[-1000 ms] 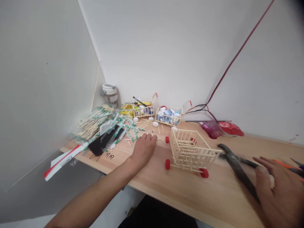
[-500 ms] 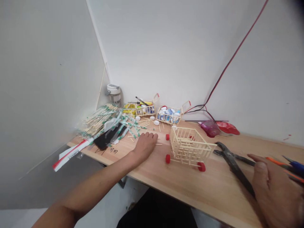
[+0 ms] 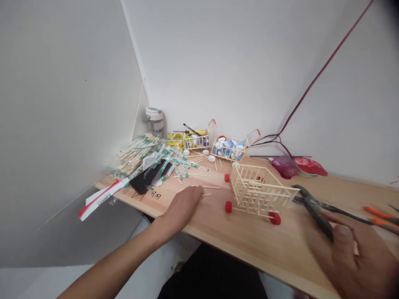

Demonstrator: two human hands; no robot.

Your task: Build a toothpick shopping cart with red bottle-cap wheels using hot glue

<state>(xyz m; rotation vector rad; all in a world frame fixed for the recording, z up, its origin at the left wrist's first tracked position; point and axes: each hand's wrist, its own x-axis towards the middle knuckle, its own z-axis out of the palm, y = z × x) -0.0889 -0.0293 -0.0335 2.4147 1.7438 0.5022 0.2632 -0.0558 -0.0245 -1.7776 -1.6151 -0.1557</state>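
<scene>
- My left hand (image 3: 183, 204) lies palm down near the table's front edge, fingers relaxed and together, holding nothing; its fingertips sit just beside two thin pale wooden sticks (image 3: 209, 187).
- Compared with the earlier frame, my left hand sits nearer the front edge, and my right hand has slid left over the tool.
- My right hand (image 3: 346, 259) is open with spread fingers, at the table's right end, above long black metal pliers (image 3: 315, 212); my fingers (image 3: 338, 216) reach over the handle, but they aren't clenched around it.
- The pliers lie near the front of the table, their tips just beside a small open-barred wooden cart with red wheels (image 3: 258, 191).
- That cart, built of pale sticks, stands upright between my hands, well apart from both.
- Behind it, near the back edge, stand two smaller stick carts, one filled with white and blue bottle caps (image 3: 227, 148), the other with mixed bits (image 3: 196, 141).
- Toward the left corner lies a heap of wooden sticks in green-printed wrappers (image 3: 137, 155).
- Orange tool handles (image 3: 382, 218) lie at the right edge.
</scene>
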